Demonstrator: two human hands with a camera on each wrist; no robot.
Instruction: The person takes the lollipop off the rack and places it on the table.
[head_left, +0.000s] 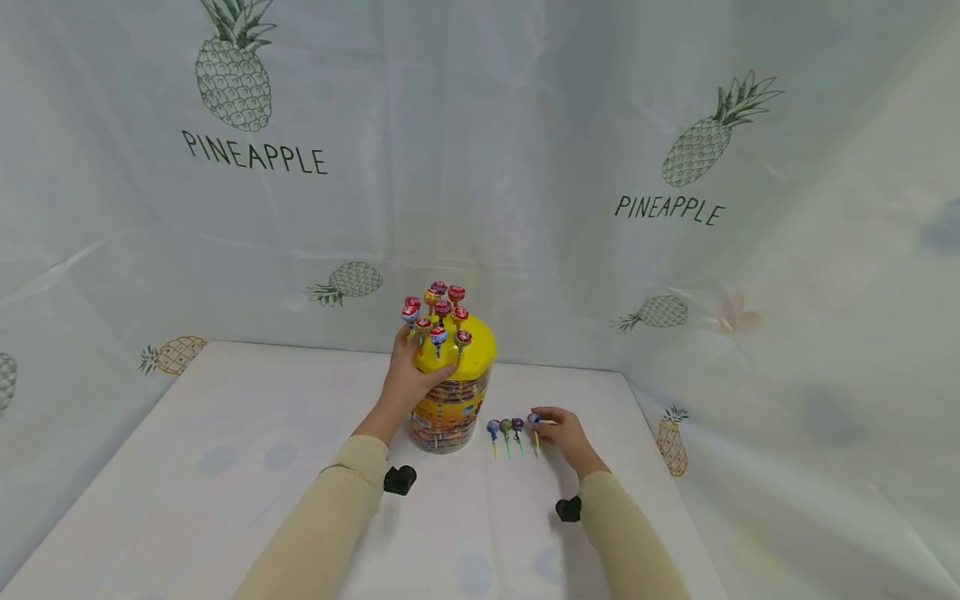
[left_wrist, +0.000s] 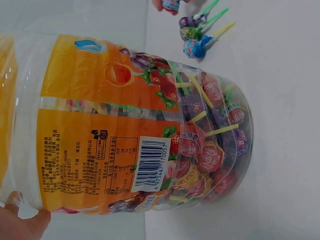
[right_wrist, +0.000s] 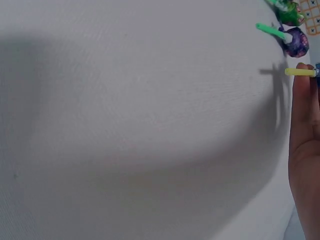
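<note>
A clear plastic candy jar point(left_wrist: 165, 125) with an orange label and yellow lid point(head_left: 478, 337) stands on the table. Several wrapped lollipops point(head_left: 443, 308) stick up out of the lid. My left hand point(head_left: 408, 379) grips the jar near its top, thumb in front; its fingertips point(left_wrist: 37, 222) show at the left wrist view's lower corner. To the right of the jar, my right hand point(head_left: 564, 435) pinches a blue-wrapped lollipop with a yellow stick point(right_wrist: 300, 72) by its head. Beside it three lollipops point(head_left: 506, 427) lie in a row, blue, green and purple.
The table point(head_left: 247, 467) has a white cloth with pale spots. Behind and to both sides hangs a white curtain point(head_left: 480, 167) printed with pineapples. More wrapped lollipops point(left_wrist: 210, 155) fill the bottom of the jar.
</note>
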